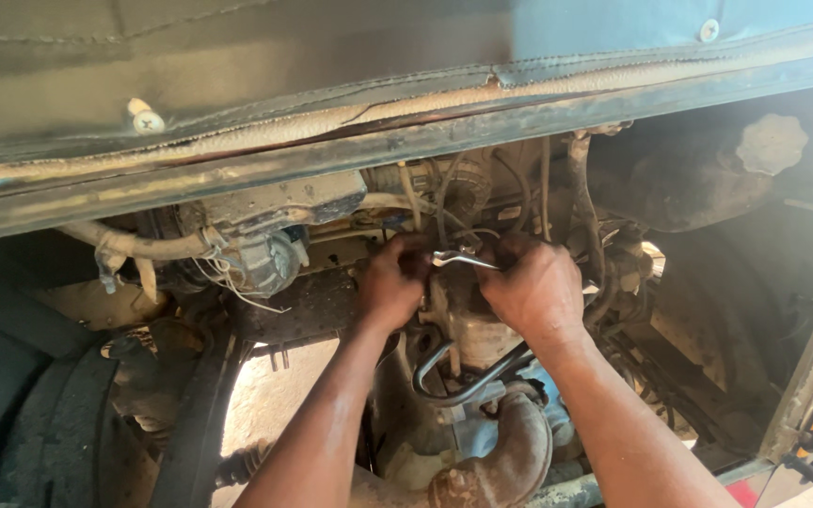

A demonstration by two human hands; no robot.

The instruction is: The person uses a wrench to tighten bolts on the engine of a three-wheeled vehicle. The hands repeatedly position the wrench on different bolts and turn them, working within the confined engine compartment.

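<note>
Both my arms reach in under a vehicle's dark body panel [237, 56] into a dusty engine bay. My left hand [392, 282] is closed against the engine block [468, 325], fingers curled at the left end of a shiny metal spanner [463, 258]. My right hand [531, 287] grips the spanner's right end, knuckles up. The spanner lies nearly level between the two hands, its middle showing. What it sits on is hidden behind the fingers.
Several hoses and wires [444, 193] hang above the hands. A bent steel pipe [463, 381] and a rusty elbow pipe [510, 461] lie below. A round cap [772, 143] is at upper right, a tyre [39, 423] lower left, sandy ground [279, 395] beneath.
</note>
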